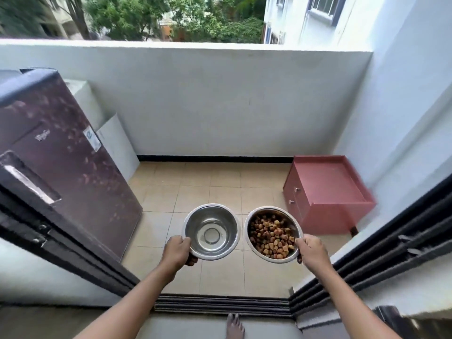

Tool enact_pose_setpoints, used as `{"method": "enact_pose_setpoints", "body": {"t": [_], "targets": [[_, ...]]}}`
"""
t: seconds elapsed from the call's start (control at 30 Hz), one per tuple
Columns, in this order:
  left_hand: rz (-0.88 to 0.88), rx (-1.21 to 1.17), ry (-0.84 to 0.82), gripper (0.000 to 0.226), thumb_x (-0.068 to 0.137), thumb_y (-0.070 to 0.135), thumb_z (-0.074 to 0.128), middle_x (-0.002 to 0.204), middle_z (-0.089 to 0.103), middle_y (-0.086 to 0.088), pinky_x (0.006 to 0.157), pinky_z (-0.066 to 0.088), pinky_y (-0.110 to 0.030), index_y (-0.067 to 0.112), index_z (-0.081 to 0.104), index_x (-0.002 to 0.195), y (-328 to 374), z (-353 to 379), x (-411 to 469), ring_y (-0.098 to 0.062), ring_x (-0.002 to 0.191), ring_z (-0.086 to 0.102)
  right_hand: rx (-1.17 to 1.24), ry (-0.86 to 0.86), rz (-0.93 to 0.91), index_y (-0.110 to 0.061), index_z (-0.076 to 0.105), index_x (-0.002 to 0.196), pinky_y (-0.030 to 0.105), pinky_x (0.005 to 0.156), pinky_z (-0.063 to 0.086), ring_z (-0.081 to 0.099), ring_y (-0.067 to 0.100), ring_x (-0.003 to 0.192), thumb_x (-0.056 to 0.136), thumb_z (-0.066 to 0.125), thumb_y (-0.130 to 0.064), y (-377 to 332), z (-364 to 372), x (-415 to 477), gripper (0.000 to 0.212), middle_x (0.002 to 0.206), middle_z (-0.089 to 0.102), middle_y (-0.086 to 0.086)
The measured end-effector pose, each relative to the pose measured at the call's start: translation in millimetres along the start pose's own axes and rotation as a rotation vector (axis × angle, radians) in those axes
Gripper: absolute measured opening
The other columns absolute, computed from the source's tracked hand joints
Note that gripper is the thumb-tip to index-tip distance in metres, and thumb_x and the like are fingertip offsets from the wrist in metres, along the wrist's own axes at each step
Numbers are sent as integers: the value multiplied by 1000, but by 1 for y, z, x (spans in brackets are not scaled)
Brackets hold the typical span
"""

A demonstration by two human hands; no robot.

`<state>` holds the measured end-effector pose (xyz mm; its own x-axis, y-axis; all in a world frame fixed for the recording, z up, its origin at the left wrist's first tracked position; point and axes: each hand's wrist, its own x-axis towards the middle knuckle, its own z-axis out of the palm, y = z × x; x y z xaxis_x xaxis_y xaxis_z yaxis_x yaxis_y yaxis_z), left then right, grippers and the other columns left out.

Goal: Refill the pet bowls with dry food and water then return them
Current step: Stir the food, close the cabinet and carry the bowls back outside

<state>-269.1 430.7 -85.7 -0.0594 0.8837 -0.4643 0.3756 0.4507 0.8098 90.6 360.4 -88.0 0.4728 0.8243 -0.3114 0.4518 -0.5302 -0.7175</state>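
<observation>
Over the tiled balcony floor (195,189), just past the dark sliding-door track (220,305), two steel bowls are held out side by side at the same height, close together but not touching. The left hand (177,252) grips the near rim of the left bowl (227,223), thumb lying on top of the rim and fingers curled underneath; its inside is shiny, and whether it holds water cannot be told. The right hand (311,252) grips the near right edge of the right bowl (269,208) the same way, thumb over the rim and fingertips showing below it. This bowl is filled with brown and tan dry kibble (272,234), and it tilts slightly toward the camera. A maroon refrigerator (61,167) stands at the left of the doorway, and a low pink cabinet (325,192) with small knobs sits on the floor against the right wall. A white parapet wall (220,99) closes the far side, with trees and buildings beyond. A bare foot (234,325) shows at the bottom edge, inside the threshold
</observation>
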Motion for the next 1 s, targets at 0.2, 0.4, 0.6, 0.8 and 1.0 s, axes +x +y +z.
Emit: {"method": "enact_pose_setpoints", "body": {"t": [0.2, 0.4, 0.6, 0.8, 1.0], "targets": [[-15, -28, 69, 31, 89, 3, 41, 50, 58, -17, 50, 49, -33, 1, 57, 63, 56, 4, 80, -27, 44, 56, -45, 8, -71, -7, 61, 57, 34, 53, 46, 61, 19, 46, 99, 56, -11, -52, 5, 103, 42, 51, 68, 13], [-25, -66, 93, 29, 88, 2, 40, 53, 60, -17, 49, 51, -32, 1, 58, 66, 109, 7, 160, -27, 46, 57, -20, -4, -55, 2, 64, 62, 33, 55, 48, 62, 21, 48, 97, 55, -12, -96, 13, 188, 38, 53, 69, 14], [-20, -61, 62, 26, 89, 1, 39, 57, 58, -19, 49, 50, -32, -1, 58, 71, 147, 10, 254, -27, 48, 57, -14, 2, 5, 5, 64, 69, 30, 52, 44, 60, 18, 46, 98, 55, -11, -130, 36, 268, 34, 59, 71, 20], [-14, 21, -18, 27, 90, 0, 40, 57, 58, -18, 47, 48, -32, -4, 59, 71, 176, 11, 375, -25, 48, 56, 55, 8, 91, -1, 59, 76, 30, 48, 48, 61, 13, 43, 102, 53, -13, -154, 75, 355, 29, 61, 68, 14], [-35, 68, -59, 25, 91, 3, 42, 58, 62, -17, 51, 50, -35, 1, 57, 71, 203, 16, 478, -24, 49, 58, 135, 1, 206, 5, 56, 86, 33, 52, 52, 64, 16, 54, 105, 52, -16, -171, 110, 439, 29, 74, 66, 13]]}}
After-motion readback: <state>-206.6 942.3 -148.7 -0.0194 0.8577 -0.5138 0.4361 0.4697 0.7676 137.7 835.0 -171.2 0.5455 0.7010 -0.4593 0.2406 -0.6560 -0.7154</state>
